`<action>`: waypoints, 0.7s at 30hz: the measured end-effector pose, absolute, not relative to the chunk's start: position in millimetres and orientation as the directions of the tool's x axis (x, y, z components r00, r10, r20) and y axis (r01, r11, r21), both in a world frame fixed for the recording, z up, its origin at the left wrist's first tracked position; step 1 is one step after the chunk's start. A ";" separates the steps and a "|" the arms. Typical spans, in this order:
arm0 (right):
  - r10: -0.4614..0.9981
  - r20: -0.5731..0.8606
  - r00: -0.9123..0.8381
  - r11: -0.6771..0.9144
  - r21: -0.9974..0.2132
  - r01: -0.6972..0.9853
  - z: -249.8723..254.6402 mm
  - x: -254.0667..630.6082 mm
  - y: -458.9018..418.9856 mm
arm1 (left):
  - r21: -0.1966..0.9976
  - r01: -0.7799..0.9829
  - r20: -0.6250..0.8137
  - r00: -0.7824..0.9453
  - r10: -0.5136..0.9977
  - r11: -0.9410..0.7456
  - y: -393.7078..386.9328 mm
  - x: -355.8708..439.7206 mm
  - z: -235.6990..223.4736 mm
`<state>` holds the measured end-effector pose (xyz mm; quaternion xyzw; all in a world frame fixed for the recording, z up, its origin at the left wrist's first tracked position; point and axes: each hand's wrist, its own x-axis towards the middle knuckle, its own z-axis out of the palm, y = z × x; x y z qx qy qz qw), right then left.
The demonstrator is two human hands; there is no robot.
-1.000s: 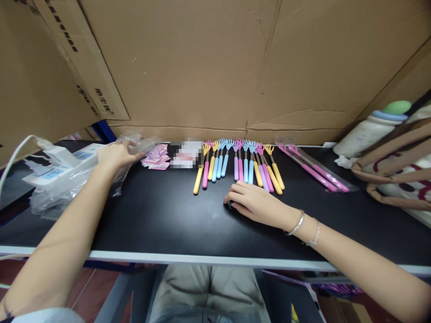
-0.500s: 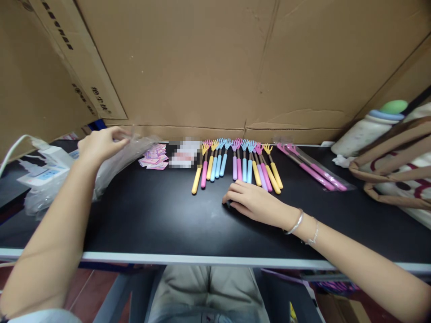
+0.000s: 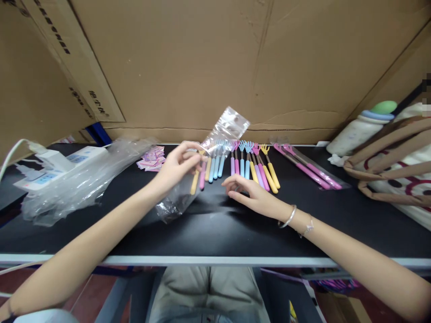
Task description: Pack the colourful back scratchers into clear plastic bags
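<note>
My left fingers [image 3: 189, 163] pinch one clear bag [image 3: 232, 123], which spreads over the left end of the row of claw-headed sticks [image 3: 247, 170]. My right fingers [image 3: 239, 197] are loosely curled, with nothing seen in them, just in front of the row; whether they touch the counter [image 3: 215, 242], I cannot tell. I judge that the step in hand is placing the bag; a second hold on it would call for my right fingers to find its edge. Left of the row lie small printed cards [image 3: 150, 159], then more clear bags [image 3: 84, 179]; right of it, two bagged pink sticks [image 3: 311, 170].
</note>
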<state>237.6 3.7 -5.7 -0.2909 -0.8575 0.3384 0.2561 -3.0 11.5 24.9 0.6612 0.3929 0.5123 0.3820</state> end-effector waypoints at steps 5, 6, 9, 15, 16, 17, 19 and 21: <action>0.769 0.155 -0.620 0.336 -0.923 0.187 -9.6 236.5 8.6 | 0.966 0.072 0.209 0.344 0.915 -0.247 7.1 19.1 -0.3; 0.796 0.131 -0.591 0.279 -0.946 0.166 -9.8 235.9 9.6 | 0.973 0.083 0.175 0.350 0.920 -0.216 7.4 20.5 -3.1; 0.865 0.069 -0.497 0.136 -0.986 0.101 -9.0 234.4 11.9 | 0.982 0.114 0.100 0.368 0.924 -0.151 7.6 22.8 -6.8; 0.920 0.078 -0.385 0.098 -0.995 0.033 -7.1 235.0 13.7 | 0.973 0.161 0.073 0.457 0.886 -0.163 5.2 22.9 -7.5; 0.922 0.082 -0.378 0.099 -0.995 0.026 -7.0 235.5 14.3 | 0.969 0.172 0.074 0.475 0.877 -0.175 4.6 22.5 -7.7; 0.925 0.086 -0.369 0.099 -0.995 0.017 -6.9 236.1 15.1 | 0.965 0.182 0.078 0.495 0.865 -0.191 3.9 22.2 -7.6; 0.932 0.096 -0.350 0.104 -0.995 0.004 -6.5 237.8 17.3 | 0.954 0.198 0.087 0.533 0.841 -0.224 2.2 21.8 -6.8; 0.938 0.112 -0.328 0.117 -0.993 -0.004 -5.2 240.0 20.2 | 0.944 0.213 0.095 0.559 0.824 -0.253 0.5 21.6 -5.4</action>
